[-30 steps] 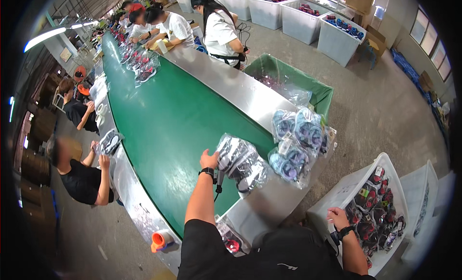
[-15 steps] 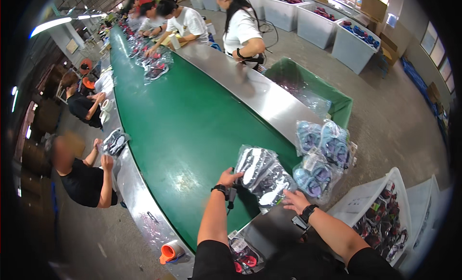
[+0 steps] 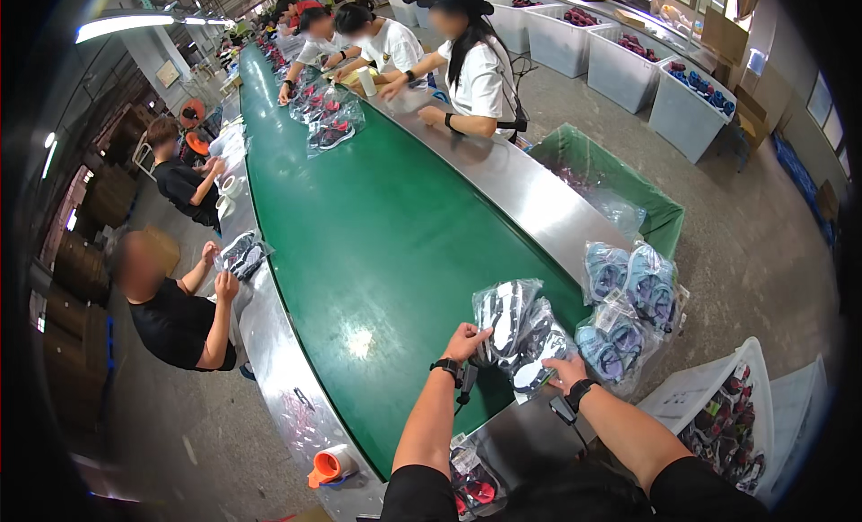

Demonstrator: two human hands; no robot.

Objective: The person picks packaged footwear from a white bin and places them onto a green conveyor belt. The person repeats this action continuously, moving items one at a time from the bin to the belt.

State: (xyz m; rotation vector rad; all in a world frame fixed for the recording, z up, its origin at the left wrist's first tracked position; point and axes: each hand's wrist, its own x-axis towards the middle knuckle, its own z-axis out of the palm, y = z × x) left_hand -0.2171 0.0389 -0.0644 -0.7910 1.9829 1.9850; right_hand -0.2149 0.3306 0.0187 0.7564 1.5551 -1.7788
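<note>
Clear plastic bags of black-and-white sandals [image 3: 507, 314] are over the near end of the green conveyor belt [image 3: 377, 244]. My left hand [image 3: 465, 342] pinches their left edge, thumb on top. At the lower right corner my right hand [image 3: 567, 375] has its fingers closed on the plastic. Whether this is one bag or two pressed together, I cannot tell. Just right of my right hand, bagged light-blue sandals [image 3: 611, 342] lie piled on the metal edge. Bagged red-and-black sandals [image 3: 474, 482] sit below my left forearm.
An orange-and-white tape roll [image 3: 332, 466] stands on the left metal ledge. To my lower right is a white bin [image 3: 754, 378] of bagged footwear. A green-lined bin [image 3: 660, 199] stands beyond the right ledge. Co-workers line both sides; one at left holds a bagged pair [image 3: 241, 255].
The view has swung, shifting the scene rightward. My right hand has closed on the bag's lower corner, where its fingers were spread before. The worker at far right now reaches toward the belt.
</note>
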